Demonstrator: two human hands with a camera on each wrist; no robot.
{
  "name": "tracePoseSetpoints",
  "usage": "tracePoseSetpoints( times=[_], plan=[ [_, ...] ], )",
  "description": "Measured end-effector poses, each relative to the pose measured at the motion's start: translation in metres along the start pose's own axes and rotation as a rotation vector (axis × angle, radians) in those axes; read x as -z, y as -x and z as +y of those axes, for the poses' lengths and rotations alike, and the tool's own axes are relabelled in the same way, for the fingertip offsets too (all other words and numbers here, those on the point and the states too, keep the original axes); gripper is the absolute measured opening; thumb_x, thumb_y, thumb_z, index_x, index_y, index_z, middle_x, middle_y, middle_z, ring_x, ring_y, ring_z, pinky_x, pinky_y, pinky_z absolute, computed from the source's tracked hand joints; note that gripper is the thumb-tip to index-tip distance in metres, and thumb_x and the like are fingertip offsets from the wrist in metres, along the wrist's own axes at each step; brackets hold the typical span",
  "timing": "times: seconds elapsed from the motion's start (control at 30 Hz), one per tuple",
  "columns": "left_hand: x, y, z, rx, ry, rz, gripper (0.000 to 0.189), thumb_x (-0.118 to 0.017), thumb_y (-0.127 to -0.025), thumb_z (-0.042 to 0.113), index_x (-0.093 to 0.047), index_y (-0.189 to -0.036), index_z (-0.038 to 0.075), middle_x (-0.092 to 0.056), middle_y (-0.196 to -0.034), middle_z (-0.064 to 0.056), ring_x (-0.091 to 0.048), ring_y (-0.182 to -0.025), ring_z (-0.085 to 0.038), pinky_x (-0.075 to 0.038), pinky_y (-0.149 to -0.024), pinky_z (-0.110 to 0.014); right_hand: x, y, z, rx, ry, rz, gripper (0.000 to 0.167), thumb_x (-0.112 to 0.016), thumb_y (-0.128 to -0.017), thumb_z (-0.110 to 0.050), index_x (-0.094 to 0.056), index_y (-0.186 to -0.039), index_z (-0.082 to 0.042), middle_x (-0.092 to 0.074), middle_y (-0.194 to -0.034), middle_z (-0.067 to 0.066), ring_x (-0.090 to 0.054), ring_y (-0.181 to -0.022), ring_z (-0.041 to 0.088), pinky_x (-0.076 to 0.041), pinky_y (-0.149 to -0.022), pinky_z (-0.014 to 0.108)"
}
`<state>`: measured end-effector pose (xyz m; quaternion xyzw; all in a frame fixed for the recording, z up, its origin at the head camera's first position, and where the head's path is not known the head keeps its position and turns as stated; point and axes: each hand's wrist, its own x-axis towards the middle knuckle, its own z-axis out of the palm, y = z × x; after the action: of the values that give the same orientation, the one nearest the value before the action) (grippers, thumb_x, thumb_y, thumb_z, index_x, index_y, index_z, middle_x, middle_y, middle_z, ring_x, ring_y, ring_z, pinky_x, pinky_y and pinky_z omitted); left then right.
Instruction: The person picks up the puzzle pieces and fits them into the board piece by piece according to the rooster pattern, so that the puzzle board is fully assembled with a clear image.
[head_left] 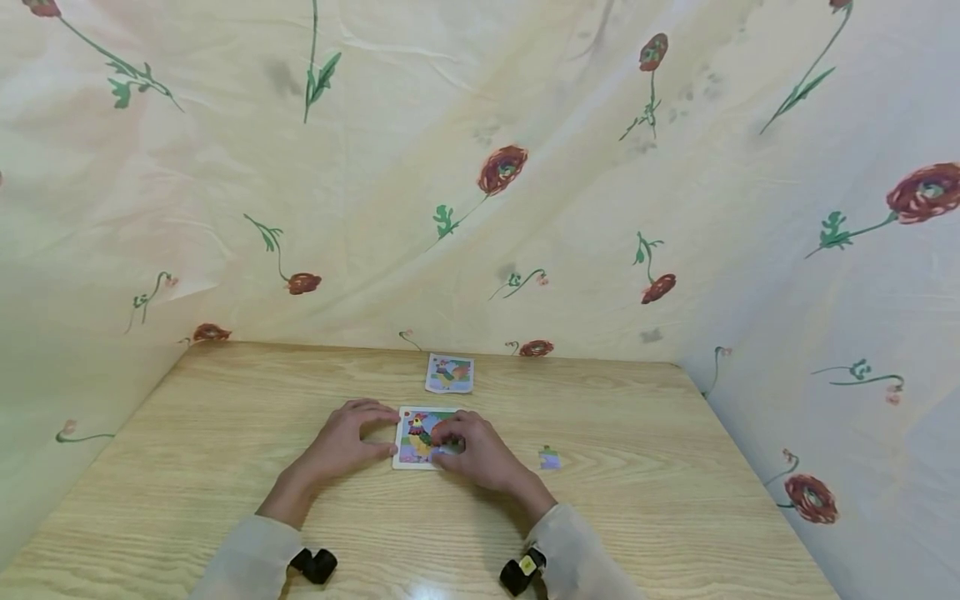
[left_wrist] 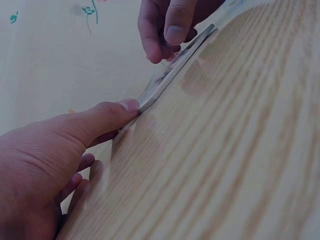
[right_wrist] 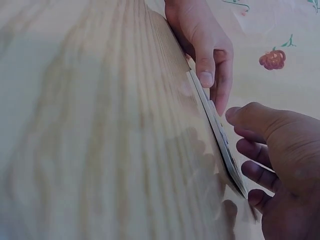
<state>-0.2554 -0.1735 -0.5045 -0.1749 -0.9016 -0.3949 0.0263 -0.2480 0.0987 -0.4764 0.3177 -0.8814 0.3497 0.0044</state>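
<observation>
A small jigsaw puzzle board (head_left: 397,460) with a white border and a colourful rooster picture lies flat on the wooden table. Along its left edge, my left hand (head_left: 348,442) holds the board, the thumb (left_wrist: 129,106) at the near corner and the fingers by the far corner. Over the board's right half is my right hand (head_left: 483,450), its fingers loosely bent and thumb apart from them. No piece shows between those fingertips, and the hand covers part of the picture. A loose puzzle piece (head_left: 550,457), purple and green, lies to the right of the board.
Behind the board lies a paper card (head_left: 450,373) with the same rooster picture. The wooden table (head_left: 637,517) meets a flower-patterned cloth (head_left: 360,208) at the back and sides. Black wrist cameras (head_left: 318,567) are strapped near both sleeves.
</observation>
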Motion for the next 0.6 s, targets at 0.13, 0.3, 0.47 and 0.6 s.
tracePoseSetpoints(
  times=[0.13,0.3,0.47,0.6],
  plan=[
    [0.0001,0.0000,0.0004,0.006,0.004,-0.003,0.045,-0.084,-0.086,0.038,-0.073,-0.128,0.028,-0.066,-0.139,0.003,-0.044,-0.143,-0.032,-0.030,-0.118,-0.069,-0.0038,-0.0013,0.0009,0.011,-0.031,-0.015,0.014,-0.078,-0.093,-0.016,-0.079,-0.106,-0.012,-0.072,-0.110,0.001,-0.060,-0.102,0.016,-0.052,-0.089,0.027],
    [-0.0013,0.0003,-0.0006,0.012,0.005,-0.015,0.046,-0.083,-0.086,0.039,-0.072,-0.129,0.029,-0.065,-0.141,0.003,-0.042,-0.145,-0.032,-0.028,-0.118,-0.071,-0.0077,-0.0034,0.0013,0.013,-0.007,-0.041,0.016,-0.078,-0.093,-0.018,-0.080,-0.109,-0.014,-0.072,-0.111,0.001,-0.059,-0.102,0.016,-0.051,-0.088,0.026],
    [0.0000,0.0004,0.0002,0.009,0.004,-0.011,0.046,-0.083,-0.086,0.038,-0.072,-0.130,0.029,-0.064,-0.142,0.002,-0.041,-0.146,-0.033,-0.027,-0.118,-0.071,-0.0077,-0.0032,-0.0005,0.025,0.017,-0.043,0.016,-0.078,-0.093,-0.016,-0.081,-0.108,-0.014,-0.071,-0.112,0.002,-0.059,-0.104,0.017,-0.052,-0.090,0.028],
    [0.0010,0.0003,0.0005,-0.006,0.001,-0.010,0.046,-0.083,-0.087,0.037,-0.072,-0.130,0.027,-0.065,-0.141,0.001,-0.042,-0.145,-0.034,-0.027,-0.118,-0.072,-0.0077,-0.0028,-0.0016,0.035,0.031,-0.041,0.016,-0.078,-0.093,-0.015,-0.081,-0.108,-0.014,-0.071,-0.112,0.003,-0.059,-0.104,0.017,-0.052,-0.090,0.029]
  ],
)
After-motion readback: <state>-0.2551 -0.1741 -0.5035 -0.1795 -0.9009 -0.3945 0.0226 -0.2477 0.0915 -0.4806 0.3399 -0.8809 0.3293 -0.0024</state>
